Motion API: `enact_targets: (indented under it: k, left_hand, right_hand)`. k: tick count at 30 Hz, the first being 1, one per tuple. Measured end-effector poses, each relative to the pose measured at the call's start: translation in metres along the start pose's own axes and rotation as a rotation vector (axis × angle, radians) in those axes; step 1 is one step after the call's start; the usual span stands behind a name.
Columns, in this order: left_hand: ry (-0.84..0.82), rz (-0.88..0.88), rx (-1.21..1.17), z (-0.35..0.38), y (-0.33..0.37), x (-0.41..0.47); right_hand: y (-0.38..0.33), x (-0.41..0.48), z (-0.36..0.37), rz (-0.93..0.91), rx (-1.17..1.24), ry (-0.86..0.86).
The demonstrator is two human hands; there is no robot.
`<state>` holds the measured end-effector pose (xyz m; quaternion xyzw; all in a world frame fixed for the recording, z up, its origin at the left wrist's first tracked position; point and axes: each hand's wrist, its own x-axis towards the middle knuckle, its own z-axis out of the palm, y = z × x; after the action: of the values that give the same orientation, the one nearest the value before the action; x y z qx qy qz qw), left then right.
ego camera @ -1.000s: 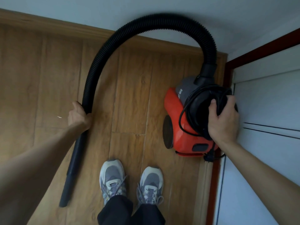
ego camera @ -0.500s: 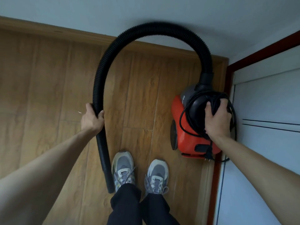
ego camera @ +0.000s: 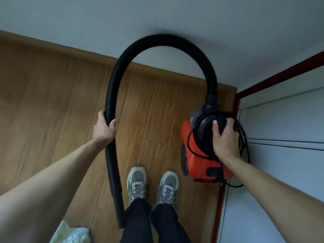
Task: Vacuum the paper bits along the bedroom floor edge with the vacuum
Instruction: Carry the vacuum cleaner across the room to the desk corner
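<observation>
Carrying the red-and-black canister vacuum (ego camera: 198, 155) above the wooden floor (ego camera: 52, 102), beside a white door panel (ego camera: 280, 172).
Right hand (ego camera: 226, 137) curls over its black top and coiled cord (ego camera: 243, 137), likely bearing the weight; left hand (ego camera: 104, 130) wraps the black ribbed hose (ego camera: 112, 95), steering the dangling end.

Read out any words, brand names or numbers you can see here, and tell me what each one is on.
A small white marking on the grey top of the vacuum: too small and blurred to read.
No text shows on the hose, the shoes or the white panels.
</observation>
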<state>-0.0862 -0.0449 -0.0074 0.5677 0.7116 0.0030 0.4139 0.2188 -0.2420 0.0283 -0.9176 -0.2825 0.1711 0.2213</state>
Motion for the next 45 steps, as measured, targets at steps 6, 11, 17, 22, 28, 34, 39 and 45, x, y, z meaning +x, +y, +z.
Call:
enact_targets:
  k: [6, 11, 17, 22, 28, 34, 39, 45]
  left_hand:
    - [0.060, -0.036, -0.065, -0.052, 0.009, -0.029]
    - [0.054, -0.036, -0.114, -0.102, 0.007, -0.055]
    - [0.102, -0.025, -0.203, -0.160, -0.003, -0.096]
    - [0.177, -0.056, -0.252, -0.219, -0.018, -0.143]
    - [0.338, -0.129, -0.359, -0.295, -0.027, -0.207]
    - [0.486, -0.061, -0.494, -0.407, -0.031, -0.270]
    - [0.642, 0.001, -0.496, -0.498, -0.040, -0.328]
    - [0.809, 0.062, -0.502, -0.589, -0.050, -0.398]
  right_hand:
    - [-0.058, -0.009, -0.030, -0.076, -0.015, -0.047]
    - [-0.105, -0.023, -0.048, -0.123, -0.002, -0.112]
    - [-0.169, -0.056, -0.062, -0.225, -0.021, -0.146]
    - [-0.236, -0.096, -0.085, -0.309, 0.030, -0.149]
    - [-0.327, -0.152, -0.127, -0.475, -0.022, -0.167]
    - [-0.427, -0.208, -0.182, -0.652, 0.016, -0.174]
    - [-0.510, -0.260, -0.223, -0.782, 0.078, -0.168]
    - [-0.591, -0.330, -0.274, -0.851, 0.149, -0.128]
